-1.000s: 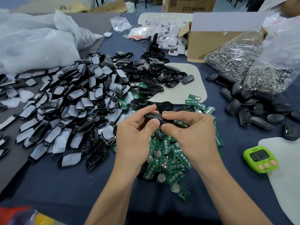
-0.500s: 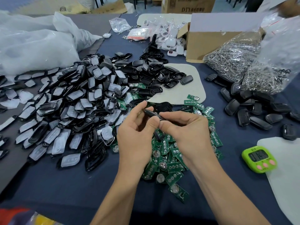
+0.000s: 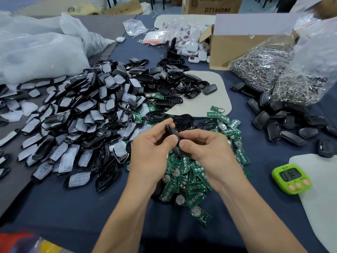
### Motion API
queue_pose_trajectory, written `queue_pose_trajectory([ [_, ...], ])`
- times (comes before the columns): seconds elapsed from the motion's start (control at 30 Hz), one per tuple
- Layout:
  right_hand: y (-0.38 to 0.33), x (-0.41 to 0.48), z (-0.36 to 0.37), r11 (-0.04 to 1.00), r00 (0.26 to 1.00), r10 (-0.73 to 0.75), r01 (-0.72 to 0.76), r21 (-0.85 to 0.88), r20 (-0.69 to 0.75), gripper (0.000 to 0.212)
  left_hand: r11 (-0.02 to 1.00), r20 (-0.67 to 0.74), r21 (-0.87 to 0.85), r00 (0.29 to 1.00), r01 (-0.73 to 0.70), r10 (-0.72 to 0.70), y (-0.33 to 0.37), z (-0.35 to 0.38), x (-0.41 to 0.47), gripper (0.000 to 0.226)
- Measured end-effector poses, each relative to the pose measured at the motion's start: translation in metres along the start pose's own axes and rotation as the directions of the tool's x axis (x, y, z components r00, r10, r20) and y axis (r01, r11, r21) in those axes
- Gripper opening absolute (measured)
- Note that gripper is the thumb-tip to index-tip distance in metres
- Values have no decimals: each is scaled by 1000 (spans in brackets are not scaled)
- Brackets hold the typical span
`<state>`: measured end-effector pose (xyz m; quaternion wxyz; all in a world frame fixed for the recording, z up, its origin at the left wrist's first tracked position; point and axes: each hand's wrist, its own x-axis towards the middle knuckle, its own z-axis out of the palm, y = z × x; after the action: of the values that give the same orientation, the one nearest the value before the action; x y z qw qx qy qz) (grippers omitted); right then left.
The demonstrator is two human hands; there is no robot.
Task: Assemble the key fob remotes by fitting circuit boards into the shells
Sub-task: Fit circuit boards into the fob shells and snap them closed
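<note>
In the head view, the left hand [image 3: 151, 152] and right hand [image 3: 206, 150] met above the near middle of the table, both curled around one black shell [image 3: 172, 133]. The shell stood edge-on and tilted between them, its upper end pinched between the left forefinger and thumb, its lower part pinched by the right thumb and fingertips. Whether a board sat inside it could not be told.

Directly beneath the hands lay a heap of green circuit boards [image 3: 184, 179], spilling toward the person. To the left spread a large pile of black frames with translucent button pads [image 3: 82, 114]; farther back lay open black shell halves [image 3: 173, 83], some resting on a cream mat [image 3: 206, 99]. Closed black fobs [image 3: 284, 125] were gathered to the right, near clear bags of metal rings [image 3: 273, 66] and a cardboard box [image 3: 235, 46]. A green timer [image 3: 290, 178] sat at the right edge on a second pale mat. The dark blue tablecloth [image 3: 73, 207] covered the surface, and white plastic bags [image 3: 36, 52] were bunched at the far left. Small bagged white fobs [image 3: 189, 42] lay beside the box.
</note>
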<state>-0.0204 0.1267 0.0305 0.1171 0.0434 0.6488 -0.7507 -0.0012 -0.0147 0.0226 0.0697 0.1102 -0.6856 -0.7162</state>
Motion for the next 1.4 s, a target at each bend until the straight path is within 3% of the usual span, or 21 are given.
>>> queue_pose_trajectory([
  [0.27, 0, -1, -2, 999, 1000, 23, -22, 37, -16, 28, 1000, 6, 16, 1000, -12, 12, -2, 2, 0, 50],
  [0.73, -2, -1, -3, 982, 998, -53, 56, -182, 21, 23, 995, 56, 88, 997, -55, 50, -4, -5, -4, 54],
  [0.87, -2, -2, -1, 916, 992, -104, 125, -382, 73, 20, 996, 31, 77, 999, -39, 36, -2, -3, -2, 53],
  [1.0, -2, -1, -4, 868, 988, -95, 143, -475, 123, 23, 997, 0, 74, 1000, -22, 22, -4, -1, 1, 48],
  [1.13, 8, -5, 2, 709, 968, -237, 234, -666, 88, 30, 994, -77, 112, 997, 6, 3, -10, 5, 1, 41],
  [1.2, 13, -7, 6, 677, 959, -275, 245, -694, 71, 27, 990, -102, 141, 995, 15, -1, -11, 6, 0, 38],
  [1.27, 14, -7, 7, 696, 963, -266, 229, -681, 51, 26, 989, -92, 142, 996, 28, -16, -11, 4, 0, 43],
  [1.3, 13, -5, 5, 754, 972, -232, 196, -627, 25, 27, 994, -73, 99, 997, 41, -34, -11, 3, 0, 48],
  [1.4, 8, -2, 0, 979, 998, -45, 36, -202, -37, 27, 995, -32, -48, 996, 82, -84, -10, -2, 0, 47],
])
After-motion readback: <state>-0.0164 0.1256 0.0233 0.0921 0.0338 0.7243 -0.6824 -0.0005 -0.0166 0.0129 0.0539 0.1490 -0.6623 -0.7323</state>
